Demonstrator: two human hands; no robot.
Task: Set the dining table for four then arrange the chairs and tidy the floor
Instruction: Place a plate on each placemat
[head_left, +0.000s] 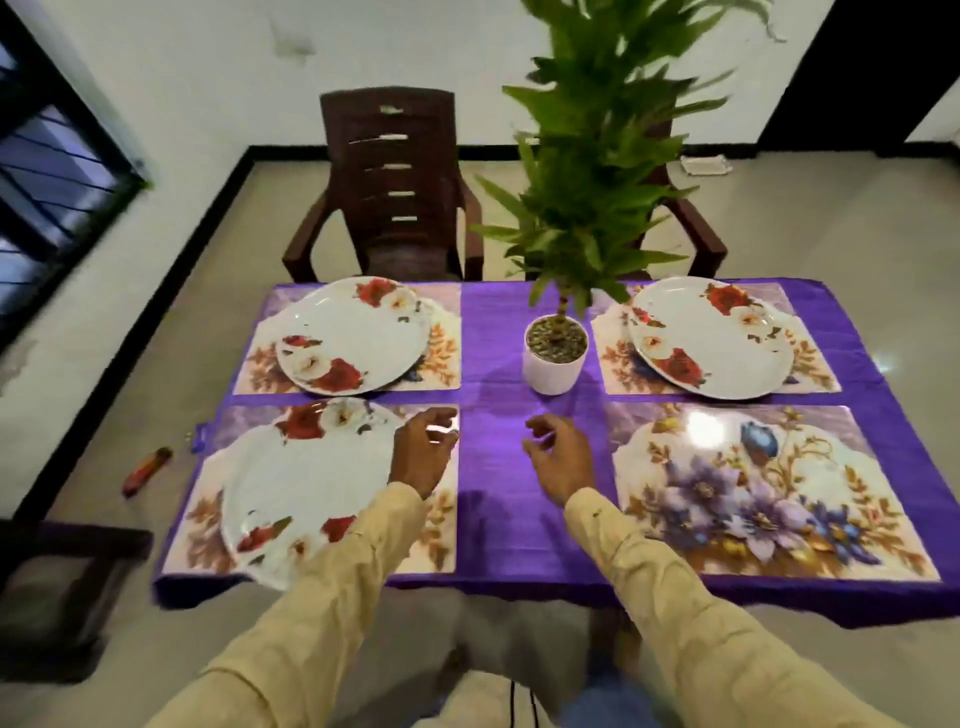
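I am hovering my left hand (423, 449), relaxed and empty, just beside the near-left plate (306, 478) and my right hand (561, 452), equally loose, over the table (493, 519), probably because the near-right placemat (774, 499) is lacking one.

The worktop (519, 587) is covered by a purple cloth (491, 338). On the cloth lie four flowered mats (769, 493) and one white plant pot (553, 371).

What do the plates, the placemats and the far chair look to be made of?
Plates: glossy white with printed flowers, likely melamine or glazed ceramic; the look leaves it open. Placemats: thin flat sheets with a bright glare spot, probably laminated plastic. Chair: dark brown, moulded slatted back and arms, probably plastic.
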